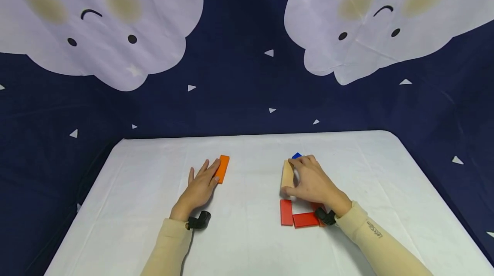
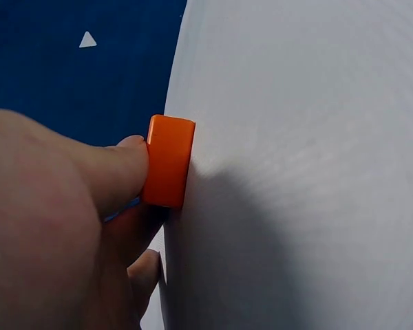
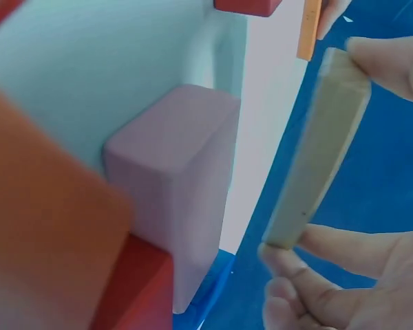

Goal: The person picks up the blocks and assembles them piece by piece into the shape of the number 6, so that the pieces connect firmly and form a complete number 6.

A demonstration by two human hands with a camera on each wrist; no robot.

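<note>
In the head view, my right hand pinches a light wooden block by its two ends, between thumb and fingertips. The right wrist view shows this wooden block held clear of the table, with a pinkish-purple block standing nearby. Just beyond the hand, a corner of a blue block shows. On the left, my left hand rests its extended fingers and thumb on an orange block. The thumb lies against this orange block in the left wrist view.
Red blocks form a corner in front of the right hand: an upright one, a crosswise one, and more partly hidden by the wrist. All lie on a white-covered table. A dark blue cloth with clouds hangs behind.
</note>
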